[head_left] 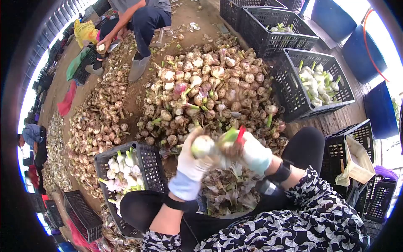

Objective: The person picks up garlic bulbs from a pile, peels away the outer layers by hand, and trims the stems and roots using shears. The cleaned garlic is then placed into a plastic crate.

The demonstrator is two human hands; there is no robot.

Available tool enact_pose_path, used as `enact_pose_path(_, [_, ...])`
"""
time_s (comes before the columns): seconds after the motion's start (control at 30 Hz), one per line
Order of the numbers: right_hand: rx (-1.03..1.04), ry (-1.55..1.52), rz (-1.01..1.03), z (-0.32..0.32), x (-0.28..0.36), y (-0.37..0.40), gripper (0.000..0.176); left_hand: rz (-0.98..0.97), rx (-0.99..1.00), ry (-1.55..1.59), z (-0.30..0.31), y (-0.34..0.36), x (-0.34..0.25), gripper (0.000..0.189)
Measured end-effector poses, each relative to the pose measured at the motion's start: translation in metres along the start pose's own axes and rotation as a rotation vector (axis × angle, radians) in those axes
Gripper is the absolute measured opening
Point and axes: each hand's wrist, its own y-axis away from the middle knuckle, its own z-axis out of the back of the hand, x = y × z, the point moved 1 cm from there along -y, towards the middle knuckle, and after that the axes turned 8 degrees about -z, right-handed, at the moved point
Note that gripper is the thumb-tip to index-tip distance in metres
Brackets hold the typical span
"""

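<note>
Pinched a pale garlic bulb (pixel 203 146) in the left grip (pixel 189 158), just below mid-frame; could not tell, through blur, the exact hold of the right grip (pixel 254 153), close to a green stem (pixel 229 136) and a red item (pixel 240 135). Seemed to risk a slip from fast handling, a nick from any edge on the red item, or a dropped bulb lost among leafy scraps (pixel 234 187) at lower centre
</note>
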Motion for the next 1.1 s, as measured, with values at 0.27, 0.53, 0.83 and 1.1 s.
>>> enact_pose_path(0.27, [-0.019,1.025,0.204,0.052,0.0,-0.023,0.028,0.253,0.014,0.263,-0.002,0.005,-0.018,0.057])
enact_pose_path(0.53, [-0.039,0.6,0.081,0.009,0.017,-0.014,0.037,0.399,0.037,0.041,-0.005,-0.001,-0.023,0.077])
enact_pose_path(0.83, [-0.218,0.891,0.257,-0.005,0.013,0.006,0.016,0.24,0.043,-0.569,-0.008,0.003,-0.018,0.072])
enact_pose_path(1.1, [-0.13,-0.011,-0.279,0.034,-0.002,-0.013,0.023,0.269,0.119,-0.273,0.001,0.006,-0.022,0.065])
